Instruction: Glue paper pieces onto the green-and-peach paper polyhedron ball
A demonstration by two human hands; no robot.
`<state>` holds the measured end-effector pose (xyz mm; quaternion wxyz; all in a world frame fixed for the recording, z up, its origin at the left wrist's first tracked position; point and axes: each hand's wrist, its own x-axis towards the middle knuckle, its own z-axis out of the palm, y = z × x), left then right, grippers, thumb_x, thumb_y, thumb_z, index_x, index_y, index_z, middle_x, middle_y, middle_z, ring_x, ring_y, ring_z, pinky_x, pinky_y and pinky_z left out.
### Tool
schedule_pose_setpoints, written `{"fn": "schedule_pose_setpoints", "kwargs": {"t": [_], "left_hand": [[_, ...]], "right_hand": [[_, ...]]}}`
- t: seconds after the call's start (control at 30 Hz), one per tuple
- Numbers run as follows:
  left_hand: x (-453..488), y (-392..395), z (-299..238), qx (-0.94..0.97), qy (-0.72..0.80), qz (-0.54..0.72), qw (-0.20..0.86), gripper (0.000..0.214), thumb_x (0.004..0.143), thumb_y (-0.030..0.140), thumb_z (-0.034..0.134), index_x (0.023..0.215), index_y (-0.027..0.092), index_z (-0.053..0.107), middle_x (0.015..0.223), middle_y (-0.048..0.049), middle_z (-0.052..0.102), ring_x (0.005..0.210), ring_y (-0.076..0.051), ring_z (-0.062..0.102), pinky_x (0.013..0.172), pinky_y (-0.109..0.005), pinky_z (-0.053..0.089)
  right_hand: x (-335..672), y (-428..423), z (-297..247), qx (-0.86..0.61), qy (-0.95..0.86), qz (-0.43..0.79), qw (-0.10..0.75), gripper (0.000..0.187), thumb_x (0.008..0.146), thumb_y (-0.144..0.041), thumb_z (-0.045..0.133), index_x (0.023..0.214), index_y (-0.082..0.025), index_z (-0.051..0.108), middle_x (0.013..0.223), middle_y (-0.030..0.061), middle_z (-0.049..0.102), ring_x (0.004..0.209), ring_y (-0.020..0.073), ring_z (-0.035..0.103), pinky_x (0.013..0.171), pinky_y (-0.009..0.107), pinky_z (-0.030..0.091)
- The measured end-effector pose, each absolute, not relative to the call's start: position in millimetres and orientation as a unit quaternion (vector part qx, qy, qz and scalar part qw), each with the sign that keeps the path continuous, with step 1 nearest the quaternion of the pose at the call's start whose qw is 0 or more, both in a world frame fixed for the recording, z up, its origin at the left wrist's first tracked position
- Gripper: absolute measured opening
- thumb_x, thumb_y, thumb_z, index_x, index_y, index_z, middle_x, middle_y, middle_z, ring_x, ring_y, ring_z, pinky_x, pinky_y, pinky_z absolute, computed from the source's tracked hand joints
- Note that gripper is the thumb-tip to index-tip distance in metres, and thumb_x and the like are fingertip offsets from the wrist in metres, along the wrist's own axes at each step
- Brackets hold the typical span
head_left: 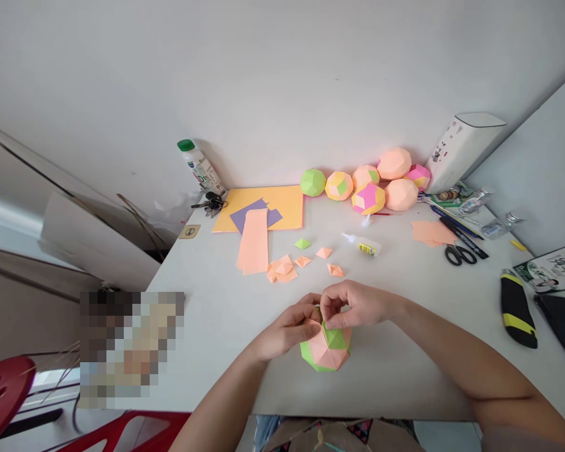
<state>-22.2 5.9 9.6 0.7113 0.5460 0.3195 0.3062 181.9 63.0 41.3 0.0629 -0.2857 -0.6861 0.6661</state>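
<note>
well, from the head view there are two hands and one paper ball between them. the left hand point(287, 329) grips the left side of the green-and-peach paper ball point(328, 353), fingers curled close against it. the right hand point(355, 304) comes in from the right, its fingertips pinched narrow on the ball's top edge, touching the left hand's fingers. the ball sits under and between the fingers, its lower half showing below them, at the near middle of the white table point(216, 314).

farther off lie one green folded piece point(302, 243), three peach folded pieces point(324, 252) lying apart, and a small peach heap point(282, 269) whose count i cannot tell. one glue bottle point(363, 246) lies just right of them. seven finished balls point(368, 198) cluster at the far wall. far left lie one orange sheet point(287, 204), one purple sheet point(252, 213) and one peach strip point(253, 245). to the right are one pair of scissors point(459, 253) and one utility knife point(515, 311).
</note>
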Motion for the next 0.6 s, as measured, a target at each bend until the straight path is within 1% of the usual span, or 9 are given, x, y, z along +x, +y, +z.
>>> {"fn": "schedule_pose_setpoints", "kwargs": {"t": [0.27, 0.43, 0.6], "left_hand": [[-20.6, 4.1, 9.2, 0.557, 0.319, 0.302, 0.704, 0.011, 0.081, 0.028, 0.059, 0.078, 0.017, 0.062, 0.102, -0.0052, 0.050, 0.095, -0.021, 0.051, 0.087, -0.036, 0.041], [-21.5, 3.7, 8.4, 0.568, 0.328, 0.294, 0.695, 0.013, 0.081, 0.029, 0.058, 0.080, 0.018, 0.063, 0.104, -0.0061, 0.050, 0.097, -0.022, 0.050, 0.088, -0.037, 0.042], [-21.7, 3.8, 8.5, 0.576, 0.330, 0.290, 0.689, 0.014, 0.081, 0.031, 0.058, 0.083, 0.019, 0.065, 0.105, -0.0065, 0.050, 0.099, -0.023, 0.051, 0.089, -0.038, 0.042]], "right_hand": [[180.2, 61.8, 41.2, -0.276, -0.680, 0.677, 0.061, 0.011, 0.076, -0.025, 0.069, 0.079, -0.017, 0.062, 0.079, -0.0011, 0.060, 0.072, 0.0104, 0.055, 0.067, 0.023, 0.045], [180.5, 61.4, 41.6, -0.272, -0.679, 0.679, 0.064, 0.010, 0.076, -0.024, 0.069, 0.079, -0.017, 0.062, 0.081, -0.0004, 0.061, 0.074, 0.0109, 0.056, 0.067, 0.023, 0.045], [180.6, 61.2, 40.9, -0.271, -0.683, 0.675, 0.066, 0.010, 0.075, -0.023, 0.069, 0.078, -0.017, 0.062, 0.078, -0.0010, 0.060, 0.071, 0.0106, 0.056, 0.066, 0.024, 0.045]]}}
